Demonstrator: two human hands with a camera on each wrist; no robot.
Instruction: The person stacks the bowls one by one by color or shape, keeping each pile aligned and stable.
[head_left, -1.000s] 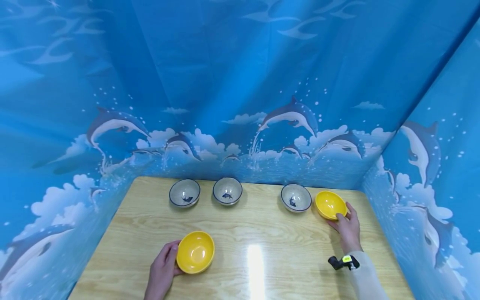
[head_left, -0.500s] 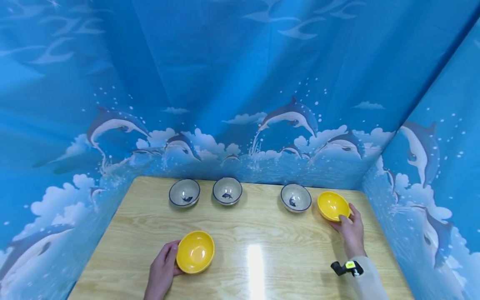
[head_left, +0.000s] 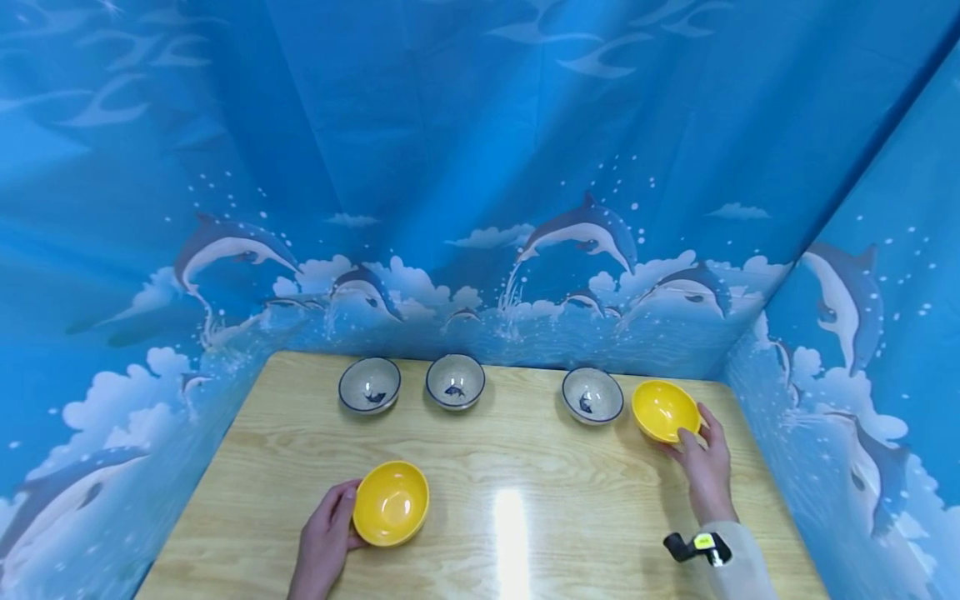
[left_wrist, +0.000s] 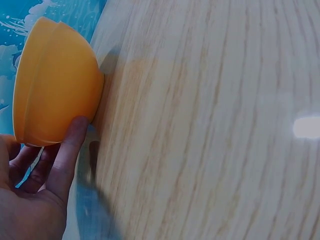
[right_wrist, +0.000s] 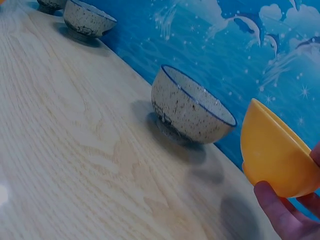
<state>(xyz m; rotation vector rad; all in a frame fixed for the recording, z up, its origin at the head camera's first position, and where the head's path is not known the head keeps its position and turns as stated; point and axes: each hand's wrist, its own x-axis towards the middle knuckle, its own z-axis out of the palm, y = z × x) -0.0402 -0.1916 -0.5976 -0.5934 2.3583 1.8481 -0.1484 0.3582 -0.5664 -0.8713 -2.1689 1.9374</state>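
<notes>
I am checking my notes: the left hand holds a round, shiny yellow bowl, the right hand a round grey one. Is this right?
Wrong colour: as the head view shows, the round bowl in the right hand is yellow, not grey. The left hand does hold a round yellow bowl.

Reads bright and fairly even in head view; appears lit from above. Shows hard white glare streak on bench [head_left: 480,458], small highlights inside left-hand yellow bowl [head_left: 391,504] and right-hand yellow bowl [head_left: 666,411]. Turns dimmer, more muted in both wrist views. Clips to white at right edge in left wrist, at left edge in right wrist. Throws soft shadows beneath speckled bowl [right_wrist: 192,107]; keeps speckles legible.
</notes>
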